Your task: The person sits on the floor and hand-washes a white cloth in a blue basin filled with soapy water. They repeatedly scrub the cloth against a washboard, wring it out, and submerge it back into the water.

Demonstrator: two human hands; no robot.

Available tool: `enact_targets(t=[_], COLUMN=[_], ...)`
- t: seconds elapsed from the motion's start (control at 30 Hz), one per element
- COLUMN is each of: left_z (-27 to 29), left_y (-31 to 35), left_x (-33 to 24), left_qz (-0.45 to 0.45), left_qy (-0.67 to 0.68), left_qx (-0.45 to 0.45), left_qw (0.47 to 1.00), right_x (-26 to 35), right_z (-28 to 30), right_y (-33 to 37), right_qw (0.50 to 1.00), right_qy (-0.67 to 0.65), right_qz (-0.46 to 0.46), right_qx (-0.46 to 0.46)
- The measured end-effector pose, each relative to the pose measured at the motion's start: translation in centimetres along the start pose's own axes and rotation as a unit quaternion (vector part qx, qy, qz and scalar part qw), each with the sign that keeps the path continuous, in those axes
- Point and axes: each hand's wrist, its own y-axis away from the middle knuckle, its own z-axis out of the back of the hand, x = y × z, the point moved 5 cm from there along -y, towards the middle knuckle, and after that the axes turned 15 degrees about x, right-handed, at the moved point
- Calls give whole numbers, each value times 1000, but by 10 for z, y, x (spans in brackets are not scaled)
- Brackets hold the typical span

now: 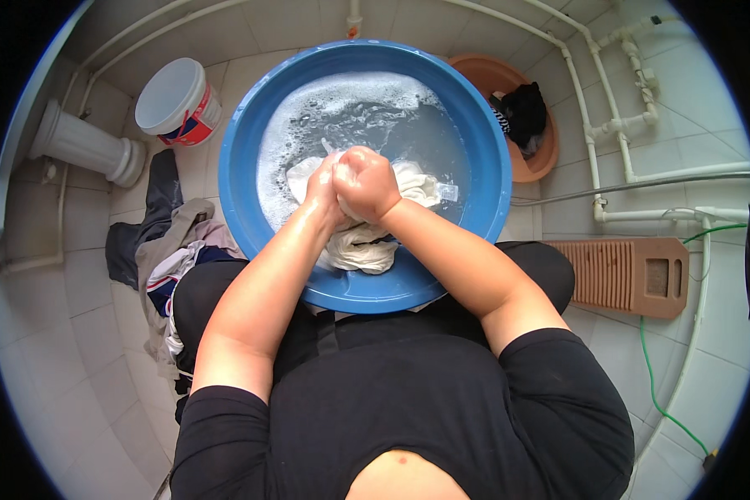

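Observation:
A large blue basin [375,296] stands in front of me, holding grey soapy water with white foam. Over its middle, my left hand [323,187] and my right hand [365,183] are pressed together, both closed on a wet white garment [362,252]. Part of the cloth hangs below my hands toward the near rim. More of it spreads to either side in the water, with a pale tag at the right end. My fingers hide the piece gripped between them.
A white bucket [170,98] stands at the back left. Clothes [171,242] are piled on the floor at left. Behind the basin, an orange tub [537,167] holds dark clothing. A brown washboard [617,277] lies at right, near a green hose [654,387] and white wall pipes [592,158].

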Motion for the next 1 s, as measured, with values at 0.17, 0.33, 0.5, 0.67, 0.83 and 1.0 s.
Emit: enact_targets(t=[0.17,0.33,0.5,0.67,0.83,1.0], left_z=[-3,-3,-35,-65,-45,-30], left_y=[-1,-2,24,51,61,56], left_x=[-6,-49,-65,-9,1,-28], left_qz=[-78,-221,-396,62,105,38], left_qy=[-102,-314,-689,-867,-930,-878], left_qx=[-33,19,-26,36,36,39], left_qw=[991,923,607,493,350,475], right_x=[-12,-88,-80,-71,-64,-63], right_z=[13,93,130,77,69,78], right_y=[9,-2,-1,23,51,45], right_qw=[999,967,955,891,887,941], right_qy=[-28,-31,284,141,170,110], right_qz=[-5,-237,-72,-197,-87,-116], right_qx=[-24,-92,-52,383,421,298])
